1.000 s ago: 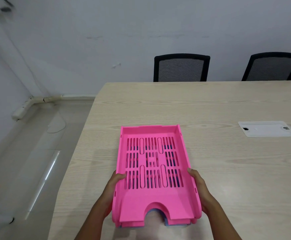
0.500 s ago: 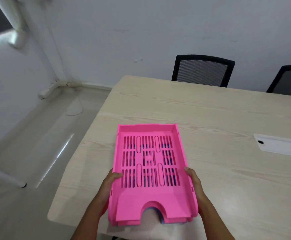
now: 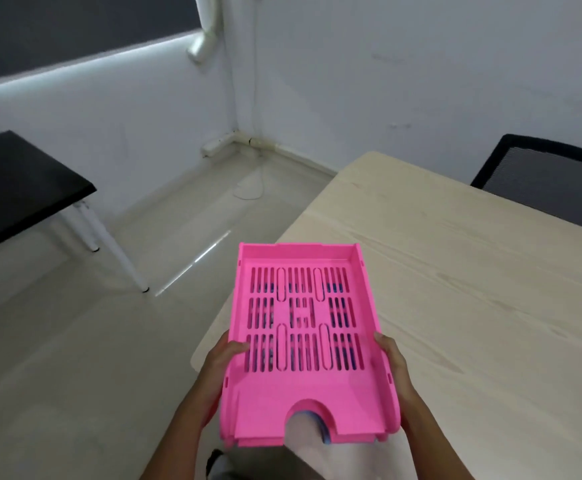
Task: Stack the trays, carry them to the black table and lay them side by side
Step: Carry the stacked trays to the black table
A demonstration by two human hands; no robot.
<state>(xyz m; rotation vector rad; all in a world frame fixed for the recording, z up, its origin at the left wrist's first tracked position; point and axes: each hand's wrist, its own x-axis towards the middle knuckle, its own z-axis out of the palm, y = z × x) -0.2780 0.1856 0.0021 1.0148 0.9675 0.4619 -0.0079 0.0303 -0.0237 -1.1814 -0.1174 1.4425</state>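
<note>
A stack of trays (image 3: 303, 393), pink on top with a blue one showing through the slots and at the front notch, is held in the air over the near left corner of the light wooden table (image 3: 473, 306). My left hand (image 3: 220, 368) grips its left side, thumb on the slotted floor. My right hand (image 3: 391, 362) grips its right wall. The black table (image 3: 16, 188) with white legs stands on the floor at the far left, well apart from the stack.
A black mesh chair (image 3: 546, 181) stands behind the wooden table at the right. Open pale floor lies between the two tables. A white pipe (image 3: 206, 46) and cable run down the wall corner.
The stack has been lifted off the wooden table and the view has swung left, bringing the black table into sight. Both hands keep their grip.
</note>
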